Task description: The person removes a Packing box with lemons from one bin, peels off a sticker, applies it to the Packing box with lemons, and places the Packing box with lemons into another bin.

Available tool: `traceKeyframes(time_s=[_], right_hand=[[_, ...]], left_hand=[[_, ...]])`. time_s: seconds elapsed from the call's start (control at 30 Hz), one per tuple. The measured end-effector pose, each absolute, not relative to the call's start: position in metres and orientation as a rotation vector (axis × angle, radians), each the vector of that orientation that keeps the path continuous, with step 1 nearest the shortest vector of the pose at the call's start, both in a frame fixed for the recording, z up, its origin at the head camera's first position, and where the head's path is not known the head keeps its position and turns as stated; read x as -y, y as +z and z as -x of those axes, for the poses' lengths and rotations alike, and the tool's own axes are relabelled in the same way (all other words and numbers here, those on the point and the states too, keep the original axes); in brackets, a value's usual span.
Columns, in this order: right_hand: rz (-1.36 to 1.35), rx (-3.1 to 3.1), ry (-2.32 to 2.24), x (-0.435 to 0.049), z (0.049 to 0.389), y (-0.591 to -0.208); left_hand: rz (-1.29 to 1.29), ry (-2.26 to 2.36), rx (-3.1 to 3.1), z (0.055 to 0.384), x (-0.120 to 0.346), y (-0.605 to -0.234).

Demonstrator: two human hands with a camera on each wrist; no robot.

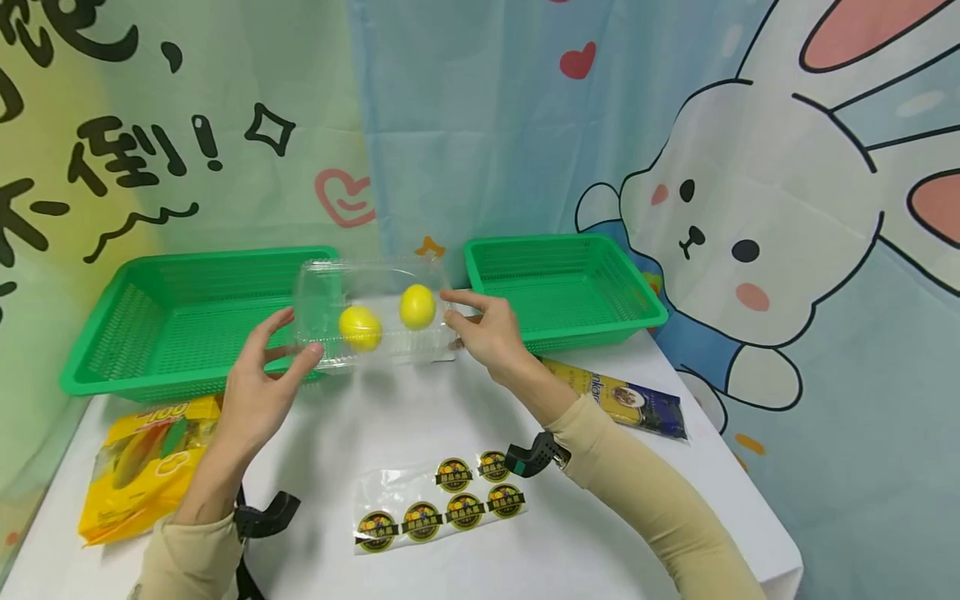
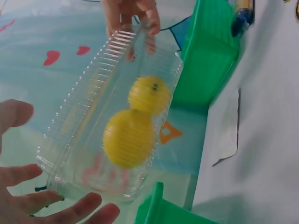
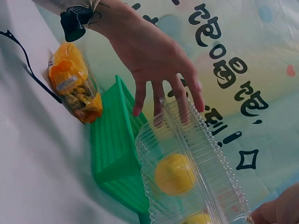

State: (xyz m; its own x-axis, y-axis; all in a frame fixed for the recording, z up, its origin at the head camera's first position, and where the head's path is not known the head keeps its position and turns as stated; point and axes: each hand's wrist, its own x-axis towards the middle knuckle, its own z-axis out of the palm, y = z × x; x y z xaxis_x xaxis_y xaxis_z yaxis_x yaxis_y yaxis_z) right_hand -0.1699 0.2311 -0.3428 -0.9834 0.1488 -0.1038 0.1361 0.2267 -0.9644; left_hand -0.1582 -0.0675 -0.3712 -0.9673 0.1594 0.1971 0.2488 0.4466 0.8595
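A clear plastic clamshell box point(image 1: 322, 292) with two lemons point(image 1: 360, 328) inside is held up above the back of the table, between the baskets. At its right end my right hand point(image 1: 489, 335) pinches the edge between thumb and fingers. My left hand point(image 1: 258, 392) is at the other end. Its fingers are spread and nearly straight, with fingertips right at the box's corner in the right wrist view. In the left wrist view the left thumb point(image 2: 16, 114) stands away from the plastic. Ridged edges of the box run along its long side.
Green baskets stand at the back left point(image 1: 105, 333) and back right point(image 1: 600, 333). A yellow snack bag point(image 1: 142, 467) lies at left, a yellow and blue packet point(image 1: 622, 396) at right. Sheets of round stickers point(image 1: 442, 508) lie in front. A printed curtain point(image 1: 465, 125) hangs behind.
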Motion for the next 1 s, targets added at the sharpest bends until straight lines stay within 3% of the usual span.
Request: traceKeyframes(time_s=[1.0], right_hand=[[0.291,2.452,1.927,-0.265,0.129,-0.362]], left_hand=[[0.559,-1.504,2.528,0.141,0.048,-0.396]])
